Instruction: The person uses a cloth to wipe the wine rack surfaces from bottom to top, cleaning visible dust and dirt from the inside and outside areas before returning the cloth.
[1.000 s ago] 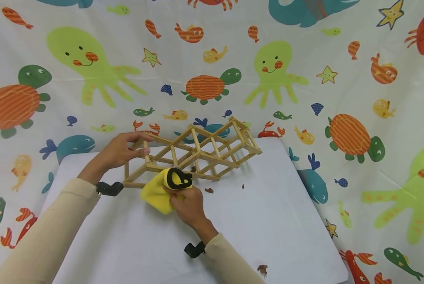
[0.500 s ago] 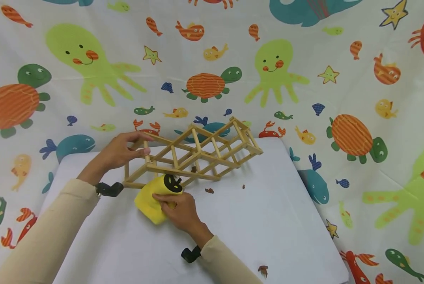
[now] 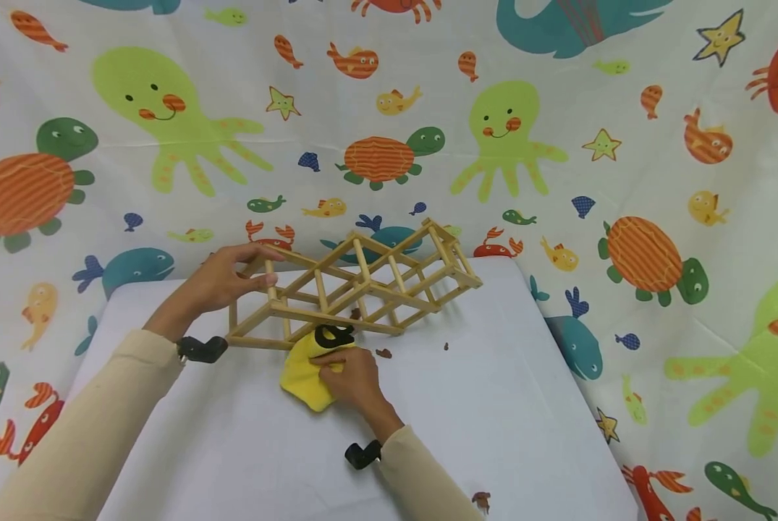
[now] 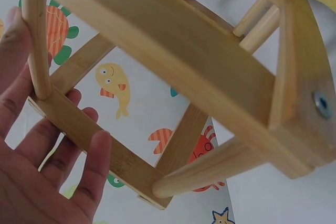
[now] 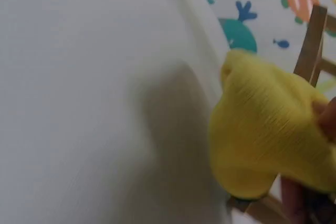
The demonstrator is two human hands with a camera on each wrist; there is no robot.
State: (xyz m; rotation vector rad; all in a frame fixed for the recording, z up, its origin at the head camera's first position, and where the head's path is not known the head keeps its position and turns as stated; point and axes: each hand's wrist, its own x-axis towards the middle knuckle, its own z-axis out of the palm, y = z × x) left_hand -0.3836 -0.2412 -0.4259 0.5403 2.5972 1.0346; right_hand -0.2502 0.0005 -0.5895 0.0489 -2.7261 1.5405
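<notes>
A folding wooden rack (image 3: 336,319) of pale slats and round dowels stands at the back of the white table. My left hand (image 3: 222,278) grips its left end; in the left wrist view the fingers (image 4: 94,171) curl around a lower slat (image 4: 105,148) and a dowel. A yellow cloth (image 3: 307,380) with a black edge is bunched in my right hand (image 3: 357,380), in front of the rack's lower front slat. Close up in the right wrist view, the cloth (image 5: 262,124) covers part of the rack and most of that hand. Whether it touches the slat is hard to tell.
Several brown scraps lie about the white table (image 3: 512,405): one scrap (image 3: 383,353) right of the cloth, a smaller scrap (image 3: 446,346) farther right, another scrap (image 3: 482,501) near the front. A sea-animal curtain (image 3: 375,72) hangs directly behind the rack.
My right hand drew the cloth left and toward me, then brought it back to the right along the rack's front. My left hand and the rack have stayed put.
</notes>
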